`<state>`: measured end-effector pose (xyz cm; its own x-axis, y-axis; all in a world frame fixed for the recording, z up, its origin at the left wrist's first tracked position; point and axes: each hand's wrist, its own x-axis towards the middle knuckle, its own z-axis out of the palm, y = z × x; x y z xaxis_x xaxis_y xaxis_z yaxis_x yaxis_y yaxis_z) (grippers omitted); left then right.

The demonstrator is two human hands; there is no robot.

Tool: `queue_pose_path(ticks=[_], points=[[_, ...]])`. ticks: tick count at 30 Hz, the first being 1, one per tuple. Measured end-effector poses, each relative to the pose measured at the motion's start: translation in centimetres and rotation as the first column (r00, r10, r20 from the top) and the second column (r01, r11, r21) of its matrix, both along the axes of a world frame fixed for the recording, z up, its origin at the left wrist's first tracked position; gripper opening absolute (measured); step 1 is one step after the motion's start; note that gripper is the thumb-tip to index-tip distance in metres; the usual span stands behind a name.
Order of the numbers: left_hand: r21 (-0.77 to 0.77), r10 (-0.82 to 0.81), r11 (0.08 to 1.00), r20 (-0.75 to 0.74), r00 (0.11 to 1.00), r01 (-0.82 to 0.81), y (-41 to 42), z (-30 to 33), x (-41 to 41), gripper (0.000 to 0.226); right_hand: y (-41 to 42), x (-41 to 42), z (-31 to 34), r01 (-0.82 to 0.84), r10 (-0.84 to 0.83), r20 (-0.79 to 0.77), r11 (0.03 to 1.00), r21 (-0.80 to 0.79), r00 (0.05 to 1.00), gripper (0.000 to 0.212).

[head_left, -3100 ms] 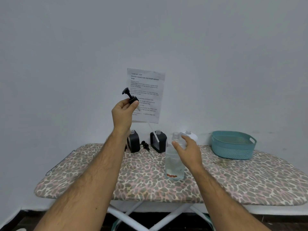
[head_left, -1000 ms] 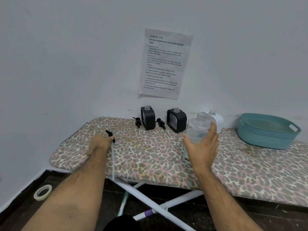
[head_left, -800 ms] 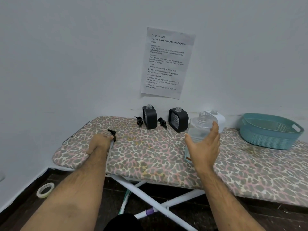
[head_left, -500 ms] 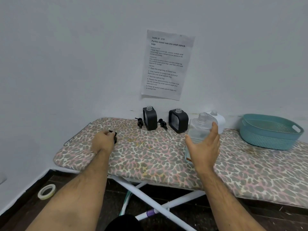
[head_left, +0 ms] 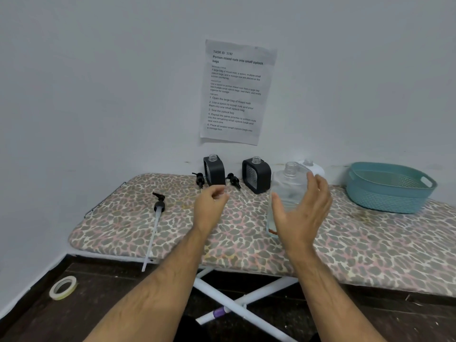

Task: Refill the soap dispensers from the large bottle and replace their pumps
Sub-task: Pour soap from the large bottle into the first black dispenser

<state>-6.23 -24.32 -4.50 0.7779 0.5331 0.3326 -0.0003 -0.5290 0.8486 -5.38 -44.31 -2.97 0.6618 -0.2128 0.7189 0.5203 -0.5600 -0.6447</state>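
Note:
The large clear bottle (head_left: 287, 191) stands uncapped on the ironing board (head_left: 345, 248). Its black pump with a long white tube (head_left: 158, 215) lies at the board's left, the tube overhanging the front edge. Two black square dispensers (head_left: 214, 171) (head_left: 256, 175) stand open-necked at the wall, each with a small black pump (head_left: 199, 180) (head_left: 234, 180) lying beside it. A white dispenser (head_left: 312, 169) stands behind the bottle. My left hand (head_left: 209, 206) hovers empty with loosely curled fingers. My right hand (head_left: 302, 213) is spread just in front of the bottle; contact is unclear.
A teal plastic basket (head_left: 387, 188) sits at the board's right rear. A printed sheet (head_left: 235, 92) hangs on the wall above the dispensers. A roll of tape (head_left: 63, 287) lies on the dark floor at lower left. White crossed legs (head_left: 234, 299) support the board.
My left hand let go of the large pump on the board's left side and moved right toward the middle. My right hand stays by the bottle.

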Motion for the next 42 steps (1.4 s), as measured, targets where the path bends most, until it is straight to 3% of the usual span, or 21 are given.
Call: queue_pose_path(ticks=[3, 5, 7, 10, 13, 17, 30, 36, 42], points=[[-0.014, -0.006, 1.0, 0.011, 1.0, 0.006, -0.3, -0.3, 0.4, 0.036, 1.3, -1.1, 0.3, -0.098, 0.107, 0.227, 0.994, -0.05, 0.968, 0.042], [-0.029, -0.003, 1.0, 0.015, 1.0, 0.004, 0.1, -0.5, 0.6, 0.036, 2.7, -1.6, 0.5, -0.257, 0.275, 0.213, 0.96, -0.107, 0.938, 0.029], [-0.041, 0.006, 0.999, 0.023, 1.0, -0.005, 0.8, -0.6, 0.7, 0.035, 4.4, -1.7, 0.6, -0.404, 0.416, 0.086, 0.906, -0.128, 0.905, 0.023], [-0.065, 0.028, 0.998, 0.022, 0.999, -0.026, 2.4, -0.6, 1.0, 0.037, 6.9, -0.5, 0.6, -0.517, 0.499, -0.204, 0.855, -0.041, 0.842, 0.024], [-0.081, 0.045, 0.996, 0.003, 0.999, -0.045, 4.4, -0.2, 1.7, 0.04, 9.3, 1.9, 0.7, -0.53, 0.491, -0.485, 0.845, 0.063, 0.724, 0.028], [-0.12, 0.061, 0.991, -0.015, 0.998, -0.062, 6.6, 0.3, 3.1, 0.039, 12.0, 5.2, 0.6, -0.495, 0.457, -0.636, 0.858, 0.133, 0.621, 0.042], [-0.171, 0.025, 0.985, -0.033, 0.999, -0.03, 10.4, -1.0, 7.2, 0.043, 18.8, 13.8, -0.5, -0.507, 0.431, -0.625, 0.859, 0.064, 0.651, 0.089], [-0.193, 0.008, 0.981, -0.04, 0.999, -0.016, 10.9, -1.4, 7.2, 0.046, 19.7, 14.1, -1.0, -0.485, 0.436, -0.581, 0.871, 0.081, 0.687, 0.046], [-0.249, -0.022, 0.968, -0.018, 1.0, 0.016, 10.3, -0.9, 6.1, 0.057, 17.9, 11.9, -0.6, -0.434, 0.515, -0.518, 0.856, 0.28, 0.683, 0.033]])
